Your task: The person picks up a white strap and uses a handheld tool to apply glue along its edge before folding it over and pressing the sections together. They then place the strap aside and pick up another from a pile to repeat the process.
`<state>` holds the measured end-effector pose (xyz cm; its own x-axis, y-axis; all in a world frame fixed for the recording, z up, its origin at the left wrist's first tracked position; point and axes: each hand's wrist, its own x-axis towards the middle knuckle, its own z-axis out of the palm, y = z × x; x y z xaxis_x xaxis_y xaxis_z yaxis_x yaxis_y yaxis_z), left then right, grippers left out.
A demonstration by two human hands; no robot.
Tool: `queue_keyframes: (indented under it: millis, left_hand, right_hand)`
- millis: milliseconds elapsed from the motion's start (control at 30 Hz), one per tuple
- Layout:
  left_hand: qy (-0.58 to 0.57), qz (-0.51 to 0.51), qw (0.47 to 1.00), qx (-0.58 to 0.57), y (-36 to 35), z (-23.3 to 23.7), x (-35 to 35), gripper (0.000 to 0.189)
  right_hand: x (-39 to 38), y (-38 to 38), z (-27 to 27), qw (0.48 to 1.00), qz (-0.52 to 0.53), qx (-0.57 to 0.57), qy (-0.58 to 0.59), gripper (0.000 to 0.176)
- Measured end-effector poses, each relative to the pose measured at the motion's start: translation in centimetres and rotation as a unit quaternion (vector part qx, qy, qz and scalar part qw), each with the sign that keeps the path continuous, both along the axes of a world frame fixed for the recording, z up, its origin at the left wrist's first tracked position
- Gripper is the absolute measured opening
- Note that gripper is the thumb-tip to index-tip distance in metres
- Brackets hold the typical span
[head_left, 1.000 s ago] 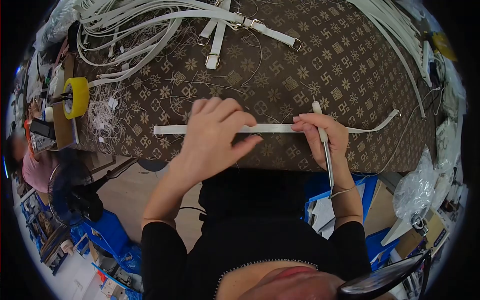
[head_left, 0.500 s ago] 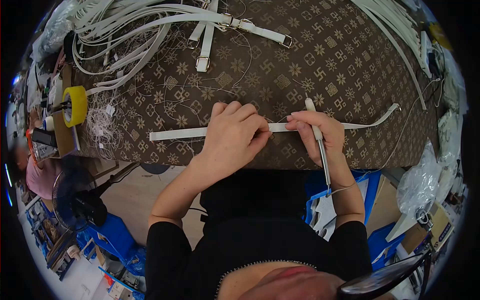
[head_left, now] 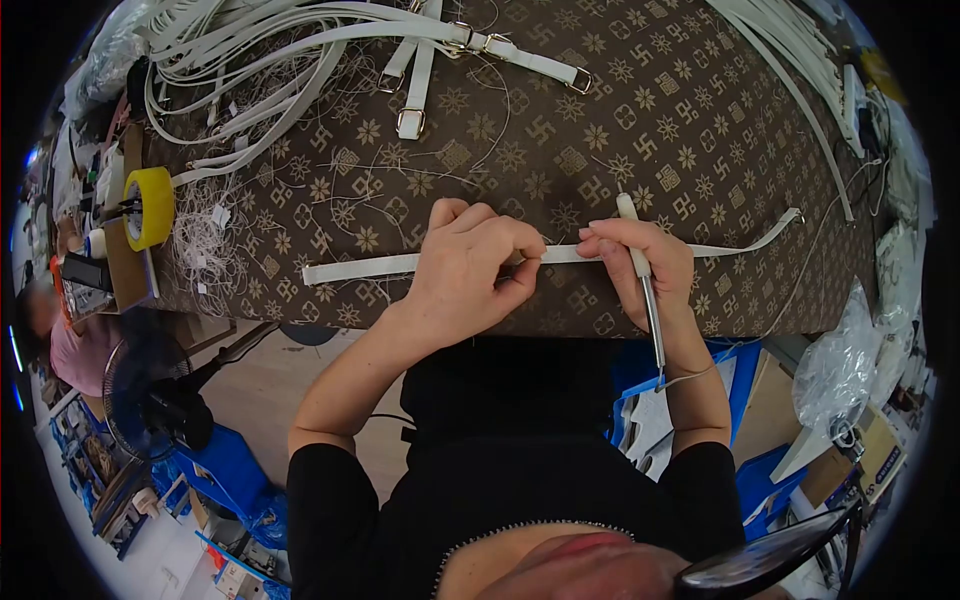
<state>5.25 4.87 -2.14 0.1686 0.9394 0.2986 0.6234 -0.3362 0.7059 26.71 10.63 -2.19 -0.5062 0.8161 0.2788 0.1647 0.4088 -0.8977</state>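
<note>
A narrow white strap (head_left: 365, 269) lies across the patterned cloth in front of me, its right end curving up to a small metal fitting. My left hand (head_left: 470, 262) rests over its middle, thumb and forefinger pinched together at the strap; a thread between them cannot be ruled out. Just to the right, my right hand (head_left: 645, 268) is closed around a pen-shaped tool (head_left: 651, 315) with a white grip and a metal shaft. The tool slants, and a thin cord trails from its lower end. The right fingertips are close above the strap.
Bundled white straps (head_left: 250, 50) with buckles lie at the back left, beside loose threads (head_left: 205, 245) and a yellow tape roll (head_left: 150, 209). More straps (head_left: 790, 60) hang at the back right. A fan (head_left: 150, 390) stands lower left, near a person (head_left: 80, 350).
My left hand has shifted slightly, with its forefinger arched higher. The right hand and its tool have moved a little to the right. The strap is almost where it was.
</note>
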Motion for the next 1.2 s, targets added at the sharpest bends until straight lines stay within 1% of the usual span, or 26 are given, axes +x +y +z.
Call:
queue_keyframes:
  millis: [33, 100, 133, 200, 233, 300, 400, 533, 600, 733, 800, 900, 1033, 1100, 1200]
  left_hand:
    - [0.000, -0.001, 1.000, 0.000, 0.0, 0.3, -0.2, 0.027]
    - [-0.071, 0.002, 0.995, -0.068, 0.1, 1.0, -0.7, 0.025]
    - [-0.070, 0.001, 0.995, -0.068, 0.2, 1.6, -0.9, 0.025]
    - [-0.012, -0.005, 0.998, -0.067, 0.4, 2.3, -1.0, 0.030]
    - [-0.011, -0.006, 0.998, -0.069, 0.4, 2.2, -0.9, 0.030]
    - [0.086, 0.012, 0.996, -0.027, 0.5, 1.9, -0.5, 0.031]
    - [0.116, 0.006, 0.992, -0.045, 0.5, 1.6, -0.3, 0.026]
    - [0.090, 0.017, 0.995, -0.027, 0.3, 1.0, -0.2, 0.020]
    - [0.093, 0.001, 0.996, 0.010, 0.2, 0.9, -0.4, 0.020]
    - [0.071, -0.019, 0.997, 0.025, -0.1, 0.6, -0.3, 0.021]
    - [0.066, -0.063, 0.995, 0.043, -0.2, 0.6, -0.4, 0.022]
    - [0.064, -0.084, 0.992, 0.065, -0.1, 0.6, -0.6, 0.021]
    - [0.074, -0.076, 0.989, 0.106, -0.3, 0.6, -0.4, 0.020]
    - [0.082, -0.090, 0.983, 0.134, -0.5, 0.5, -0.5, 0.020]
    - [0.080, -0.095, 0.984, 0.128, -0.5, 0.5, -0.6, 0.024]
  right_hand:
    - [0.0, 0.0, 0.0, 1.000, 0.001, 0.000, 0.000, 0.021]
    - [0.0, 0.0, 0.0, 1.000, 0.002, -0.003, 0.001, 0.021]
    - [0.1, 0.0, -0.1, 1.000, 0.003, -0.005, 0.002, 0.022]
    - [0.1, 0.1, -0.1, 1.000, 0.003, -0.003, 0.004, 0.022]
    - [0.0, 0.0, -0.1, 1.000, 0.003, 0.000, 0.005, 0.022]
    - [0.0, 0.0, -0.2, 1.000, 0.003, -0.002, 0.008, 0.022]
    - [-0.1, 0.0, -0.1, 1.000, 0.004, -0.003, 0.009, 0.022]
    - [0.0, 0.1, 0.0, 1.000, 0.005, -0.006, 0.005, 0.021]
    - [0.0, 0.1, 0.0, 1.000, 0.006, -0.009, 0.003, 0.021]
    - [0.1, 0.1, -0.1, 1.000, 0.008, -0.008, 0.000, 0.021]
    - [0.1, 0.1, -0.1, 1.000, 0.009, -0.012, 0.005, 0.021]
    - [0.2, 0.1, -0.2, 1.000, 0.011, -0.017, 0.010, 0.022]
    - [0.2, 0.1, -0.2, 0.999, 0.012, -0.028, 0.018, 0.021]
    - [0.1, 0.0, -0.1, 0.999, 0.009, -0.030, 0.017, 0.021]
    - [0.1, 0.0, -0.1, 0.999, 0.006, -0.033, 0.015, 0.021]
